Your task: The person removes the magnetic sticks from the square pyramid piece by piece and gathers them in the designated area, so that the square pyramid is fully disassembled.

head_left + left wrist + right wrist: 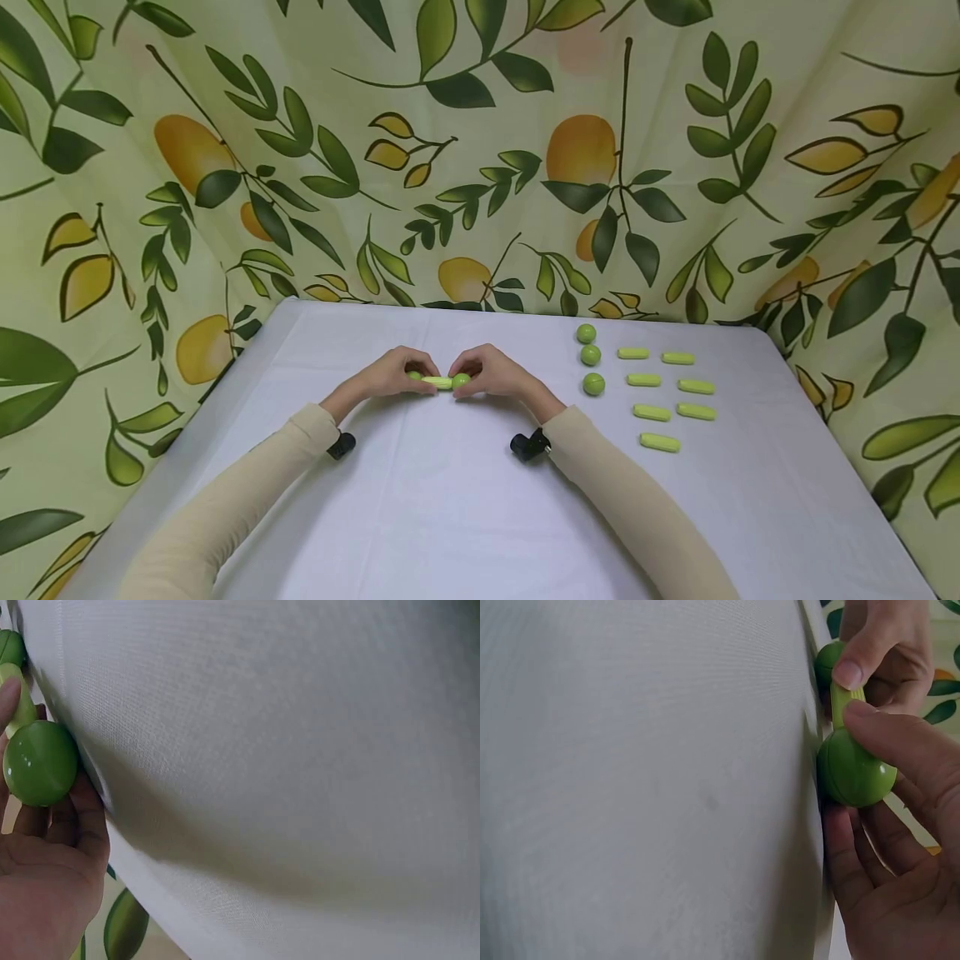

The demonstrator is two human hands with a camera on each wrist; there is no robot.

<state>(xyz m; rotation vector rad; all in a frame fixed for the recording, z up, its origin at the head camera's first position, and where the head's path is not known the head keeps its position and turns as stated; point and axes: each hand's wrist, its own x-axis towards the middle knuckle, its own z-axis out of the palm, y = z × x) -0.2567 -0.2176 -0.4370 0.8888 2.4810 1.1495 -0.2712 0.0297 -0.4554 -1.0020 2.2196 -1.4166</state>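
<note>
Near the middle of the table, both hands hold one piece made of a light green ridged rod with a green ball at each end. My left hand pinches the rod, its thumb on the ridges, with the left ball lying against its fingers. From the other side, my right hand grips the right ball, the thumb reaching over to where rod and ball meet. In the right wrist view the piece sits low, close to the white cloth, and the left hand partly covers the farther ball.
To the right, three loose green balls stand in a column. Beside them several light green rods lie in two rough columns. White cloth covers the table, and a leaf-and-fruit patterned curtain hangs behind and at the sides.
</note>
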